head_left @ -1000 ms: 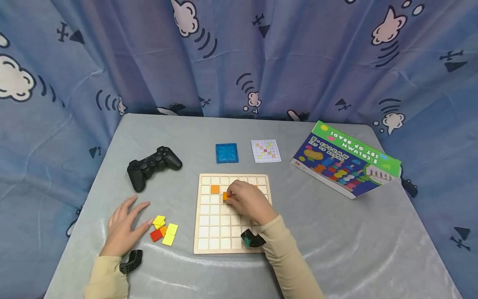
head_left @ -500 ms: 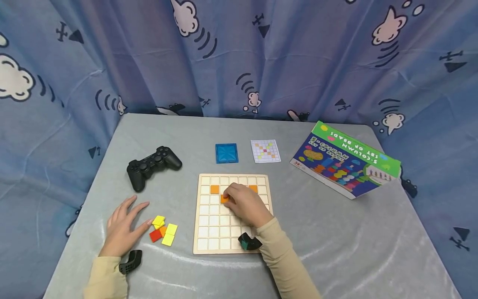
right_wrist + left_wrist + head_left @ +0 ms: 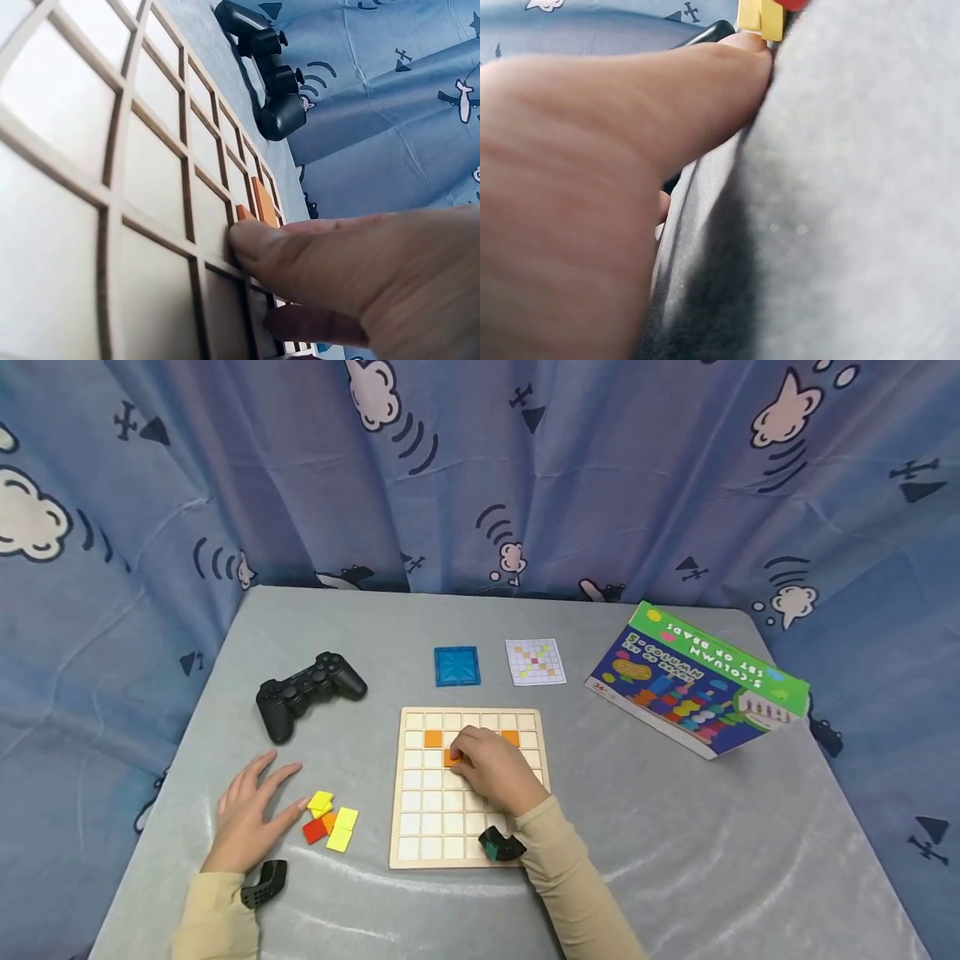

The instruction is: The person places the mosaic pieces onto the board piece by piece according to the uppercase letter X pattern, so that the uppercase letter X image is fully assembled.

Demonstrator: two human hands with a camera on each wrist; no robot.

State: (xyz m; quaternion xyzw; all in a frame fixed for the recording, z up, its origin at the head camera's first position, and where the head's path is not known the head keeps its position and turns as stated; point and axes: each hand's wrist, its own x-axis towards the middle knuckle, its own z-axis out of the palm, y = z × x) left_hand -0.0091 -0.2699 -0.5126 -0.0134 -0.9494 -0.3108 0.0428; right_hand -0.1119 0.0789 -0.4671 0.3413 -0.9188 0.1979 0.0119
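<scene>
Over the upper part of a wooden grid board [image 3: 395, 810], my right hand [image 3: 501, 770] holds an orange square tile [image 3: 450, 758] by thumb and fingers. In the right wrist view the thumb [image 3: 259, 238] covers most of this tile, whose orange edge [image 3: 243, 213] shows at the thumb tip, right at a grid cell. Two more orange tiles lie in the second row, one on the left [image 3: 432, 739] and one on the right [image 3: 511, 738]. My left hand [image 3: 249, 818] rests on the table with fingers spread. Its thumb tip is close beside loose yellow tiles [image 3: 320, 802], a red tile [image 3: 315, 831] and an orange one [image 3: 329, 821].
Behind the board lie a blue square tray [image 3: 457, 667] and a printed pattern card [image 3: 536, 662] with coloured squares. A black game controller [image 3: 311, 693] sits at the back left. The colourful bead-set box [image 3: 693, 681] stands at the right, before a blue patterned curtain [image 3: 450, 477].
My right hand has shifted slightly left and towards me, bringing the orange tile over to a third-row cell. The right-hand orange tile shows more fully. The left hand stays put.
</scene>
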